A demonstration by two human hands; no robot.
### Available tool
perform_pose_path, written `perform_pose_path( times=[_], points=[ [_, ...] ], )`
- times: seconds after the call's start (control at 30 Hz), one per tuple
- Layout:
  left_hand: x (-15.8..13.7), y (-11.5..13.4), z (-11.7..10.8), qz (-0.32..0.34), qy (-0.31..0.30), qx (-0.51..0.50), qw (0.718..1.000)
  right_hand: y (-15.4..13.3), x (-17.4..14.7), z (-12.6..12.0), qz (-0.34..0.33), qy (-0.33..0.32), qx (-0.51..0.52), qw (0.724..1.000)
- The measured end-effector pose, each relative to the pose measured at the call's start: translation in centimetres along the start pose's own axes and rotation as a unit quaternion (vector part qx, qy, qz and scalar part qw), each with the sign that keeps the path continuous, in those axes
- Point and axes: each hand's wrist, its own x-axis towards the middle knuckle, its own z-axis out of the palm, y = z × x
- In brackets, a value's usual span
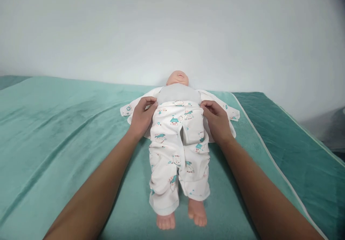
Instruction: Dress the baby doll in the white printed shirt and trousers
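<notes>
A baby doll [178, 77] lies on its back, feet towards me. White printed baby pants [167, 150] cover its legs, with both feet showing below the cuffs. My left hand [144, 115] pinches the waistband at its left side. At the opposite side, my right hand [214, 117] has thumb and fingers closed on the same waistband. The doll's torso [178, 92] shows pale grey above the pants. A white printed baby shirt [208, 95] is spread beneath the doll, its sleeves reaching out past both my hands.
Under the doll is a light green sheet [67, 125], wrinkled on the left. Along the right runs a darker green cover [296, 153] beyond the sheet's white edge. A pale wall [172, 28] rises right behind the doll's head.
</notes>
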Motion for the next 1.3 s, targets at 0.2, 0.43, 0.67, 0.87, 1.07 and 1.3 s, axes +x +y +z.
perform_pose_path(
  times=[0.2, 0.43, 0.67, 0.87, 1.07, 1.3],
  points=[
    [-0.3, 0.7, -0.2, 0.058, -0.106, -0.005, 0.993, 0.1, 0.4, -1.1, -0.031, -0.11, -0.006, 0.993],
    [-0.2, 1.4, -0.9, 0.035, -0.172, 0.042, 0.984, -0.5, 0.6, -1.4, -0.016, -0.166, -0.047, 0.985],
    [-0.1, 1.2, -0.5, 0.053, -0.161, 0.029, 0.985, -0.1, 0.8, -1.3, -0.042, -0.173, -0.089, 0.98],
    [1.9, 1.0, -0.1, 0.057, -0.119, 0.077, 0.988, 0.1, 1.2, -0.6, -0.091, -0.131, -0.111, 0.981],
    [5.5, 0.5, 1.1, 0.044, -0.105, 0.105, 0.988, 0.2, 4.3, 0.9, -0.03, -0.062, -0.223, 0.972],
    [7.8, -0.6, 2.3, -0.037, -0.119, 0.049, 0.991, 2.3, 7.6, 1.8, 0.101, -0.08, -0.132, 0.983]
  ],
)
